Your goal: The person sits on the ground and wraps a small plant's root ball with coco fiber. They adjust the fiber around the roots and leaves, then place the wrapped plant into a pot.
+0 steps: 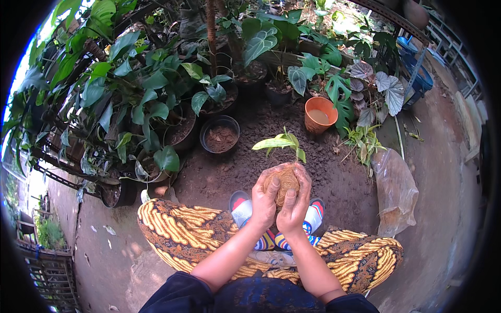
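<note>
Between my two hands I hold a round, brown, fibre-wrapped ball (285,184), like a kokedama, in front of my knees. My left hand (263,199) cups its left side, thumb raised against the front. On the other side my right hand (298,199) presses in the same way, palm and fingers soiled. A small plant (283,142) with pale green-yellow leaves rises from the top of the ball. Its roots and the ball's underside are hidden by my hands. Dark loose soil (258,156) is spread on the ground beyond.
An orange pot (321,116) holding murky liquid stands ahead to the right. To the left is a black pot (220,134) with brown soil. Cut yellow-green sprigs (364,144) and a clear plastic bag (395,191) lie at right. Dense potted foliage (148,86) borders the left and far side.
</note>
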`<state>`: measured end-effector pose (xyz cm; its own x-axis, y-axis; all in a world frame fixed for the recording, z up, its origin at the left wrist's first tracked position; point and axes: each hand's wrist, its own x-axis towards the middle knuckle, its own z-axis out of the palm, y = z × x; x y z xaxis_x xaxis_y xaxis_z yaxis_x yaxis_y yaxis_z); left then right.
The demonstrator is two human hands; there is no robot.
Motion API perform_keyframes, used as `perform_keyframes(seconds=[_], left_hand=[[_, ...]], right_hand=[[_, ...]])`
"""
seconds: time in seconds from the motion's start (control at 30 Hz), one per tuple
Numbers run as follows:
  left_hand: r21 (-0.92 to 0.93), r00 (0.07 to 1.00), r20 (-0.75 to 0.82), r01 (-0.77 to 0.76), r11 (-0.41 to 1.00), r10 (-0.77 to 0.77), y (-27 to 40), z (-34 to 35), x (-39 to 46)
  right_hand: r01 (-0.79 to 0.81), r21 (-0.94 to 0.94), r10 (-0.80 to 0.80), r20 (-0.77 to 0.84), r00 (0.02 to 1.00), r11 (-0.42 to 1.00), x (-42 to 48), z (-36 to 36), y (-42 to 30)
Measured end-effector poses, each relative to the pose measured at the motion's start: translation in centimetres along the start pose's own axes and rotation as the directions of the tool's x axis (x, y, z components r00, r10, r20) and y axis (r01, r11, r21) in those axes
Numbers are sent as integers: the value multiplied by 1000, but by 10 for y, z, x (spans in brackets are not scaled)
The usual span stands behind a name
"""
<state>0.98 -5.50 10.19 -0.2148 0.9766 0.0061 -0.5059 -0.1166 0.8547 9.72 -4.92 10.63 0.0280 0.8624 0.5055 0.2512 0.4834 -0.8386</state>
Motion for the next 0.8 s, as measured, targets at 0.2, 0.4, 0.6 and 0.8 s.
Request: perform_keyframes(seconds=[0.2, 0.4, 0.6, 0.8], left_hand=[[464, 937, 191, -348, 814, 292, 12, -5, 8], [608, 848, 370, -530, 592, 380, 22, -8, 15], [550, 865, 344, -501, 668, 365, 14, -12, 17], [477, 931, 224, -362, 801, 288, 3, -15, 16]], right_hand=[[-22, 130, 20, 15, 1000, 991, 3, -4, 6], [69, 70, -71, 22, 997, 995, 9, -9, 0], [-14, 110, 4, 86, 996, 994, 12, -13, -5], [-21, -69, 33, 170, 985, 997, 13, -16, -10]])
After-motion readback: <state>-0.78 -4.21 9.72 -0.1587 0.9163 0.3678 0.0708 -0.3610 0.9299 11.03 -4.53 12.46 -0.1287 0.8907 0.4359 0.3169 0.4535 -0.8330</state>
